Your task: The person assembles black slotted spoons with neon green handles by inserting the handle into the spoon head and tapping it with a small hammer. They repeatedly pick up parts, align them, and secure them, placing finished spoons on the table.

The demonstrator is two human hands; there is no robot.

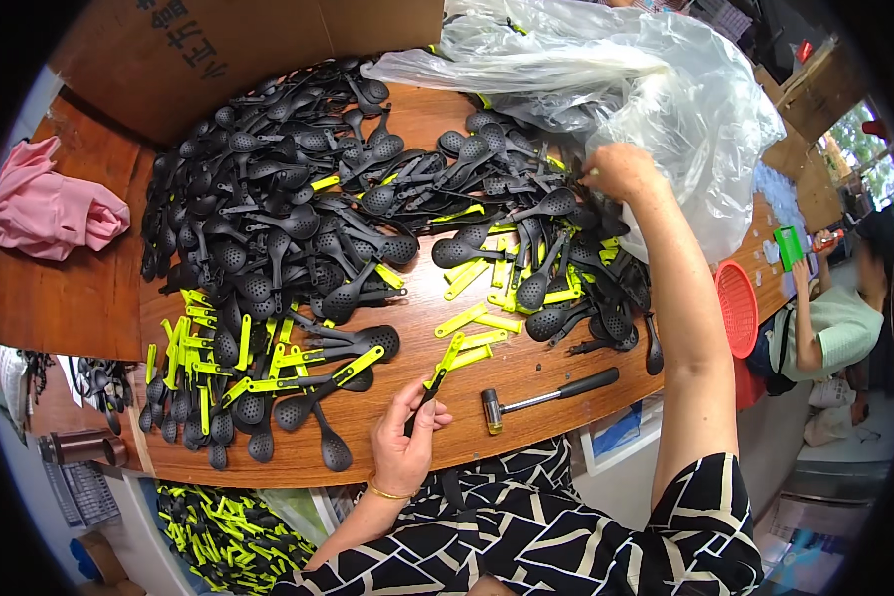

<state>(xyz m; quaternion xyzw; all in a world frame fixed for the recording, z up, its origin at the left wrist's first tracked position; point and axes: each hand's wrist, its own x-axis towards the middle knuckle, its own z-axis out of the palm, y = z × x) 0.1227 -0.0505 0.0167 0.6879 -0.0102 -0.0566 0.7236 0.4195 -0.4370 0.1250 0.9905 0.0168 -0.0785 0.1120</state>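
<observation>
Near the front edge of the table, my left hand [407, 437] is closed around a yellow-green and black utensil handle [445, 366], which points up and away from me. My right hand [621, 171] is stretched out to the far right, its fingers curled down at the edge of a heap of black slotted spoons and ladles [487, 149]. What those fingers grip is hidden. Loose yellow-green handle pieces [462, 318] lie between my hands. A hammer [546, 399] with a black grip rests on the wooden table, right of my left hand.
A larger pile of black spoons [268, 189] covers the left of the table [422, 109], before a cardboard box [238, 60]. A clear plastic bag [666, 109] lies at the back right. Below stands a bin of handles [223, 531]. A person [834, 333] works beside a red basket [736, 310].
</observation>
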